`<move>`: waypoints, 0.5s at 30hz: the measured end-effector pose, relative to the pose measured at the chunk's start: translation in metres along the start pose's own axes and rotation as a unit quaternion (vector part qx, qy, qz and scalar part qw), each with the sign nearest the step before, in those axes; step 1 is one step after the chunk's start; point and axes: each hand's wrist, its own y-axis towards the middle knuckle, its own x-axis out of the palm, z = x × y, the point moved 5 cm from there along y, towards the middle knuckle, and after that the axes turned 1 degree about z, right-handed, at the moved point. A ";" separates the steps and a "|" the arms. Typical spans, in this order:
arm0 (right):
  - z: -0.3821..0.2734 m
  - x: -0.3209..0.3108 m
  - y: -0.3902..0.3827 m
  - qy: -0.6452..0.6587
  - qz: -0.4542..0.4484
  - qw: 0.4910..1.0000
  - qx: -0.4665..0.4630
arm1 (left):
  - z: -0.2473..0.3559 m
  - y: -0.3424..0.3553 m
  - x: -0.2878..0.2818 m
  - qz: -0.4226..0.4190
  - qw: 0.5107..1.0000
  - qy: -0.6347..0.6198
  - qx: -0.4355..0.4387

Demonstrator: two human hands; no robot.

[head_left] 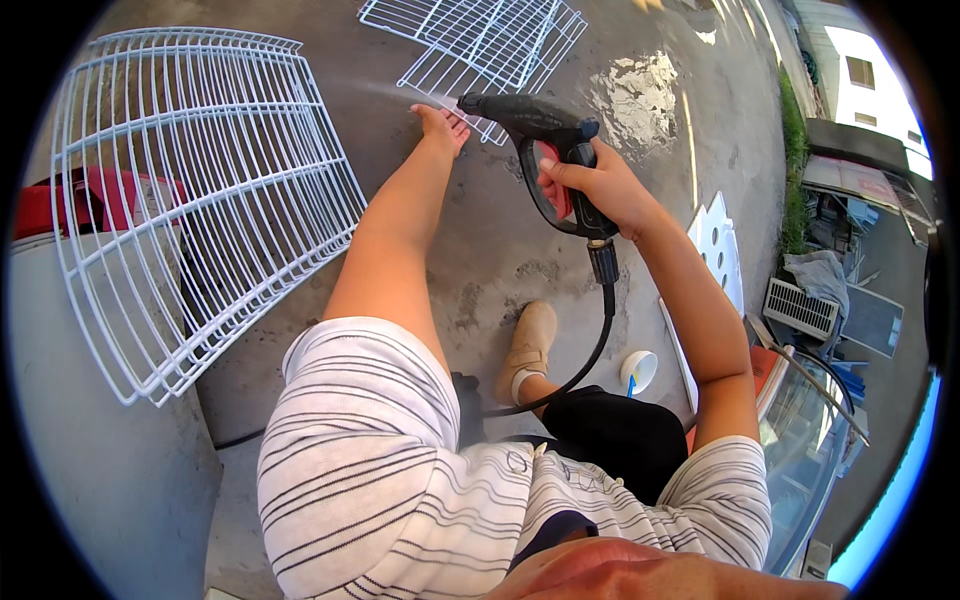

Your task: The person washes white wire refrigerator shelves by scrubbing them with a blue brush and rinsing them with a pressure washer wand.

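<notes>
My right hand point(612, 188) is wrapped round the grip of a black pressure washer gun point(535, 118), its fingers at the red trigger. A fine mist of water leaves the nozzle toward the left. Just below the nozzle tip, my left hand point(441, 130) is open, fingers apart, holding nothing. A black hose point(600, 340) runs down from the gun's handle and curves back beside my leg. To the left stands a large curved white wire rack point(205, 205), leaning against a grey box-like block. Flat white wire racks point(490, 50) lie overlapped on the ground beyond my left hand.
Wet concrete ground point(650, 100) shines at the far right. A white bowl point(638, 371) with a blue-handled thing in it is near my shoe point(528, 350). White panels with holes point(715, 250) lie at right. A red object point(105, 200) sits behind the curved rack.
</notes>
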 end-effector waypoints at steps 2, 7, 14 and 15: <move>0.002 -0.022 0.004 0.023 0.091 0.995 -0.043 | 0.001 -0.009 0.004 -0.035 0.999 0.038 0.010; 0.021 -0.016 -0.022 0.059 0.016 0.996 0.070 | 0.010 -0.009 0.002 0.069 0.994 0.070 0.037; 0.034 -0.024 -0.036 0.093 0.023 0.991 0.095 | 0.016 0.042 -0.009 0.026 0.977 0.178 0.115; 0.032 -0.029 -0.035 0.083 0.057 0.993 0.069 | 0.021 0.053 -0.013 0.032 0.971 0.197 0.130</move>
